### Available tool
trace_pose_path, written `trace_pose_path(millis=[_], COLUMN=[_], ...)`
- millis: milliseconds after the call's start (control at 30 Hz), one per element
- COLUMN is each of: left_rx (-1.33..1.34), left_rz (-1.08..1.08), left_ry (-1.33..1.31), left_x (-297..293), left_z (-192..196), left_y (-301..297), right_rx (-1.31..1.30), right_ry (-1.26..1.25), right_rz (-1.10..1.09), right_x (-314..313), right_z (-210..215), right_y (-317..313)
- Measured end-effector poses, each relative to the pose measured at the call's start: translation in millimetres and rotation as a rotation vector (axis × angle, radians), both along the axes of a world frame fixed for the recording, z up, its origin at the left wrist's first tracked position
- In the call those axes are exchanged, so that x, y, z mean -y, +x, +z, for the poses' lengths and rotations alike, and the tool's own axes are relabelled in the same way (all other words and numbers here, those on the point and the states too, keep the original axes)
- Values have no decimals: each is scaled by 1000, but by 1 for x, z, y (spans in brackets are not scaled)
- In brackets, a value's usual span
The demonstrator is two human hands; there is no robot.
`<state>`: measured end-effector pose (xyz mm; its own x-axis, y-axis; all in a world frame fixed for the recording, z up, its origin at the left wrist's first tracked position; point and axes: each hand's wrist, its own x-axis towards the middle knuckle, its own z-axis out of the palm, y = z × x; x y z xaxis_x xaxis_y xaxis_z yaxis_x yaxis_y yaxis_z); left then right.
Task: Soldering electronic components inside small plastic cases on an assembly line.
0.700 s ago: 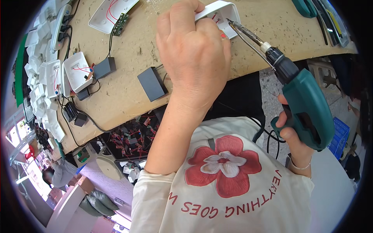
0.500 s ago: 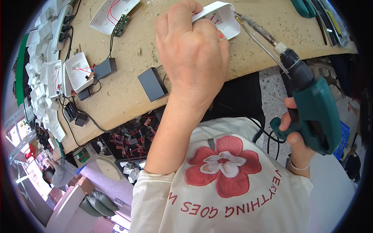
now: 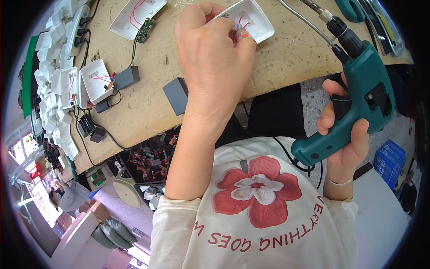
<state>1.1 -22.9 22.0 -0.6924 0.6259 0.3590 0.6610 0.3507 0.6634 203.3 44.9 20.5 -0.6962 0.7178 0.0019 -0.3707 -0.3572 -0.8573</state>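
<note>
My left hand (image 3: 212,60) is closed on a small white plastic casing (image 3: 261,23) near the top edge. Its thumb and fingertips, with a bright patterned nail, press inside the casing beside thin red wires (image 3: 244,22). In my right hand (image 3: 347,154) sits a green soldering gun (image 3: 365,94), its fingers round the handle near the black trigger. A metal tube and a thin rod run up from the gun's black nose; their front ends lie outside the picture. A dark grey box (image 3: 176,96) lies on the table by my left wrist.
Another white casing (image 3: 123,20) with red wires and a green circuit board (image 3: 145,30) lies upper left. Several white casings (image 3: 51,85) line the left edge beside a power strip (image 3: 77,33). A tray of wired parts (image 3: 148,159) is below the table (image 3: 139,103).
The soldering gun has turned and moved up, its front end leaving the casing and the picture. My left hand has tilted the casing, showing more of its inside.
</note>
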Motion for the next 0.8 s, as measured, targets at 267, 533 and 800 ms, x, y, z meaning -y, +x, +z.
trace_pose_path(millis=[267, 533, 800], left_rx=[-25, -149, -72], left_rz=[-30, -62, -157], left_ry=[55, 224, 0], left_x=[1, 16, 22], left_z=[-2, 4, -9], left_y=[-7, -5, 2], right_rx=[-29, 58, -63], right_ry=[-20, -88, -86], right_rz=[30, 34, 50], right_x=[-1, 4, 2], right_z=[-5, 2, -3], right_y=[1, 2, 15])
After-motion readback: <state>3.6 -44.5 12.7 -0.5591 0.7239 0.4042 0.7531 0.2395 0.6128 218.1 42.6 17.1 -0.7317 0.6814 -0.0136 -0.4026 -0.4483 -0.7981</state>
